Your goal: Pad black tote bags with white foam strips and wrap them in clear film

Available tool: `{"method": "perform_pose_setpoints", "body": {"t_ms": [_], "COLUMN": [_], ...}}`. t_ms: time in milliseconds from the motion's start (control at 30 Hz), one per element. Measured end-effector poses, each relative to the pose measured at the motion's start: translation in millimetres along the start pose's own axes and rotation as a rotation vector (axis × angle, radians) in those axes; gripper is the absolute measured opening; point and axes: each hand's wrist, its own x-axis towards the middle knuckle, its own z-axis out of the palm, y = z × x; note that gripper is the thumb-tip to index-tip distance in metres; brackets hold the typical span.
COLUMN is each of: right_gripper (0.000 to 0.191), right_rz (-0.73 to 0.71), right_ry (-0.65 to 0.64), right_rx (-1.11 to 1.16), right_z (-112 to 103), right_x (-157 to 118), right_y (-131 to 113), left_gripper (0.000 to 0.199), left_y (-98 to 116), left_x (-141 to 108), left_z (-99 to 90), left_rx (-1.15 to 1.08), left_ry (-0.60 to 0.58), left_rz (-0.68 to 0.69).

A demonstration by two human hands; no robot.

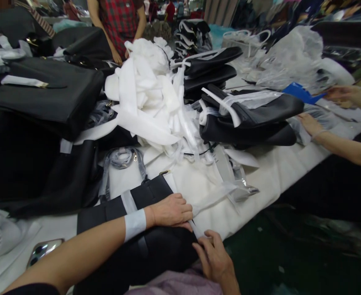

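Steadying, it seems, a flat black leather-like bag (pixel 165 246) on the white-covered tabletop (pixel 269 172): left hand (pixel 172 211) lies across its side edge, fingers loosely curled; right hand (pixel 215 257) at its corner, fingers half-closed; any grip unclear

Left hand (pixel 172 211) draped over the black bag (pixel 168 241), pale band (pixel 135 225) at the wrist; right hand (pixel 213 257) curled at the bag's edge! Beyond, white padding (pixel 149 98) heaps up, coiled strap (pixel 115 160) nearby, and rightward a co-worker's hand (pixel 342 93) meets a blue thing (pixel 305 94).
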Motion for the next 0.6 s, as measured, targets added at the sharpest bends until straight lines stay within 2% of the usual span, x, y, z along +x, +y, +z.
{"method": "perform_pose_setpoints", "body": {"t_ms": [100,200,433,500,600], "right_gripper": [0.024,0.022,0.019,0.020,0.025], "right_rz": [0.014,0.000,0.039,0.020,-0.040], "right_ry": [-0.075,-0.072,-0.167,-0.157,-0.075], "right_rx": [0.075,0.134,0.070,0.061,0.036], "right_z": [1.5,0.6,-3.4,-2.5,0.9], "right_x": [-1.6,3.0,5.6,4.5,2.0], "right_y": [3.0,2.9,4.7,6.7,9.6], "left_gripper": [0.038,0.036,0.036,0.038,0.041], "left_y": [1.5,3.1,5.0,5.1,5.4], "left_x": [-0.9,-1.2,0.3,1.4,2.7], "left_z": [-4.3,-7.3,-0.1,3.5,8.8], "left_rx": [0.002,-0.003,0.019,0.021,0.020], "left_ry": [-0.007,-0.004,0.025,0.042,0.066], "left_rz": [0.009,0.015,-0.009,-0.026,-0.051]}}
